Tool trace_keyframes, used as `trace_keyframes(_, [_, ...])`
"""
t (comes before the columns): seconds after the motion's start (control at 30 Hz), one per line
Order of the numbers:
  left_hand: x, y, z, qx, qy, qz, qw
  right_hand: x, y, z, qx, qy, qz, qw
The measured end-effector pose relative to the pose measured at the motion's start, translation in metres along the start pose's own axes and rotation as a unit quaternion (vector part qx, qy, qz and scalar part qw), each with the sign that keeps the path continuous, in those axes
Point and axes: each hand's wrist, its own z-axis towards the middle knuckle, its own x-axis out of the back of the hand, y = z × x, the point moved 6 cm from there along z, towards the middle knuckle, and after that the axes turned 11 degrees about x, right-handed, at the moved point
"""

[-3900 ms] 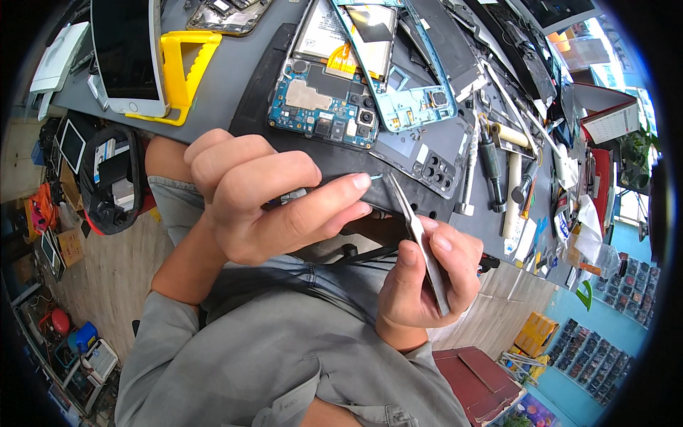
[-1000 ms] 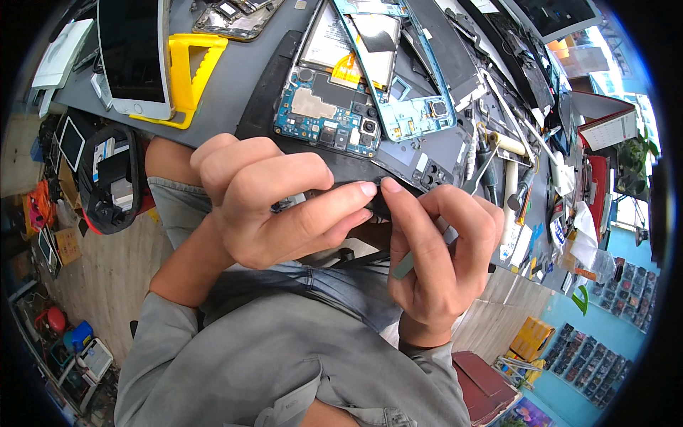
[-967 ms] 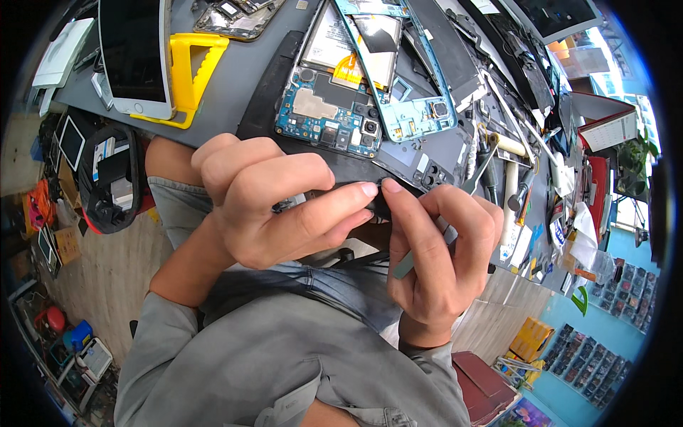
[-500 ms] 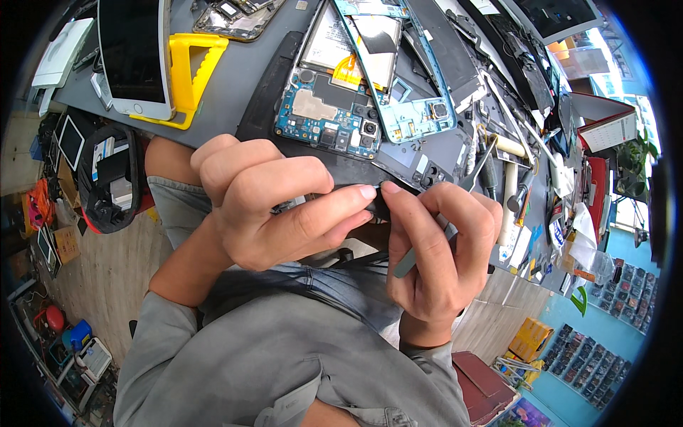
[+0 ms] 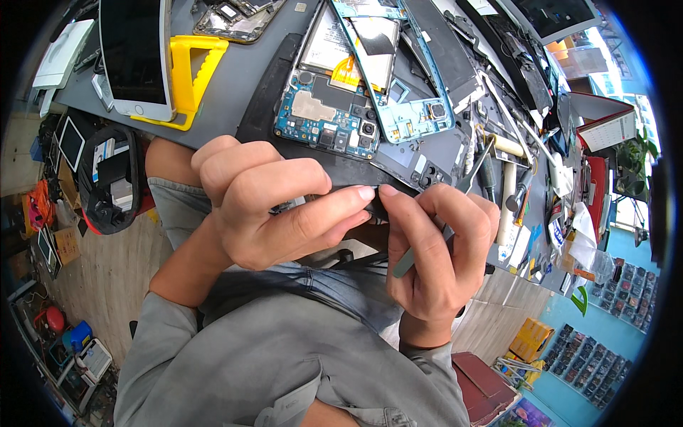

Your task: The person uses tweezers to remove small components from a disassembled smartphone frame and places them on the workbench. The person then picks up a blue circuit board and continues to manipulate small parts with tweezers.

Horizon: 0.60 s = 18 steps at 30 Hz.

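My left hand is closed in a pinch, thumb and forefinger together, on a tiny dark part just off the table's near edge. Facing it, my right hand pinches at the same part with its fingertips. Grey metal tweezers lie across the right palm, held by the curled fingers, their pointed end sticking out past the knuckles. Beyond my hands lies an opened phone with its blue circuit board and battery bare. A light blue phone frame rests slantwise over its right side.
At the left, a white tablet leans on a yellow stand. Another opened phone shell lies at the back. Screwdrivers and loose small parts crowd the table's right side. A black bag stands below at the left.
Both hands keep almost the same pose. My right fingertips and the tweezers have shifted very slightly; the pinch on the small part stays.
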Motion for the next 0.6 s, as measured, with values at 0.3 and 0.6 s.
trace_keyframes(0.3, [0.0005,0.0002,0.0001,0.000,-0.002,0.006,1.000,-0.0009,0.0005,-0.0015,0.004,0.001,-0.004,1.000])
trace_keyframes(0.6, [0.0007,0.0008,0.0020,-0.003,-0.002,0.002,1.000,-0.0003,0.0000,-0.0009,0.002,0.004,-0.006,1.000])
